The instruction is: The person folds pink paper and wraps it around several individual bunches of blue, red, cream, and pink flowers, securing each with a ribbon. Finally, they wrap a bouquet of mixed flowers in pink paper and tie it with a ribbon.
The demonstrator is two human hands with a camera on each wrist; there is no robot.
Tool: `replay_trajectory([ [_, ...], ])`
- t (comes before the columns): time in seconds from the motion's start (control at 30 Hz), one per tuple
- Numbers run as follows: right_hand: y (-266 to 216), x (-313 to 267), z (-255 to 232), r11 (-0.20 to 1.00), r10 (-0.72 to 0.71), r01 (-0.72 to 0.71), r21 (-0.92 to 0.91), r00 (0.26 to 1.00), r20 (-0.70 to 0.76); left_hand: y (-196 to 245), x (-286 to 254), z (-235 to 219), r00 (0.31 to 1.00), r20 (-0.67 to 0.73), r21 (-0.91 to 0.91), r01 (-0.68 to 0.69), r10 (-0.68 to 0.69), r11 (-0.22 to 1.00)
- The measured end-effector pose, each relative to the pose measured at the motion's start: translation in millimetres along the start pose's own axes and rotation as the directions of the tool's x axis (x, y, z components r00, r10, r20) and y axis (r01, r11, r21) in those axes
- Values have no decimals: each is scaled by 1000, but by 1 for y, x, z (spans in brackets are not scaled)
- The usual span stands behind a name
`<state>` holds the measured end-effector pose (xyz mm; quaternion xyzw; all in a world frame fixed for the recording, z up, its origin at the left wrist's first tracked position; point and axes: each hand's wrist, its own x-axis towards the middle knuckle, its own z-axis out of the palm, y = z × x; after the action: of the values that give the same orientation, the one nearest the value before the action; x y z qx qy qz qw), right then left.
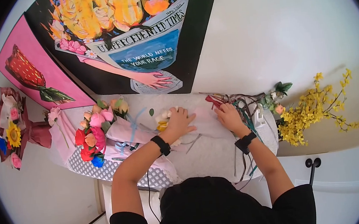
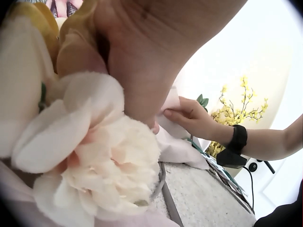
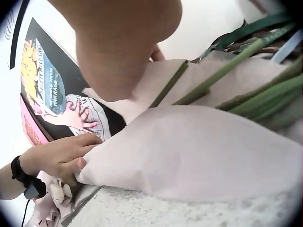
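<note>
Pale pink wrapping paper (image 1: 208, 120) lies between the two hands, folded round green stems (image 3: 222, 71) in the right wrist view. My right hand (image 1: 230, 118) pinches the paper's edge with thumb and fingers near the stem end, as the left wrist view shows. My left hand (image 1: 179, 121) rests with spread fingers at the paper's other end, over the flower heads. Under it are yellow and white blooms (image 1: 162, 125); a cream flower (image 2: 111, 163) with ruffled petals fills the front of the left wrist view. The left hand partly hides these blooms.
Finished-looking bouquets (image 1: 97, 133) of pink, red and blue flowers lie at left. Ribbons (image 1: 241, 106) tangle at right beside a white tape dispenser (image 1: 259, 116). Yellow blossom branches (image 1: 305, 119) stand beyond the table's right end. Paintings (image 1: 139, 51) lean at the back. Loose stems (image 1: 193, 143) lie in front.
</note>
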<state>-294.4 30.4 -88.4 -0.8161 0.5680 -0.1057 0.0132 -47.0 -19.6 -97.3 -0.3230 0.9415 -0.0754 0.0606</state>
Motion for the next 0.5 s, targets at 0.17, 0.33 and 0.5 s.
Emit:
replay_trajectory([
  [0.17, -19, -6, -5, 938, -335, 346, 23, 920, -204, 1, -1, -1, 999, -24, -8, 22, -23, 1000],
  [0.33, -38, -34, 20, 924, -362, 369, 98, 929, -84, 0, -2, -1, 999, -9, -19, 39, -39, 999],
  [0.5, -49, -43, 31, 939, -323, 328, 103, 945, -61, 8, -4, -5, 991, -52, 2, 128, -127, 992],
])
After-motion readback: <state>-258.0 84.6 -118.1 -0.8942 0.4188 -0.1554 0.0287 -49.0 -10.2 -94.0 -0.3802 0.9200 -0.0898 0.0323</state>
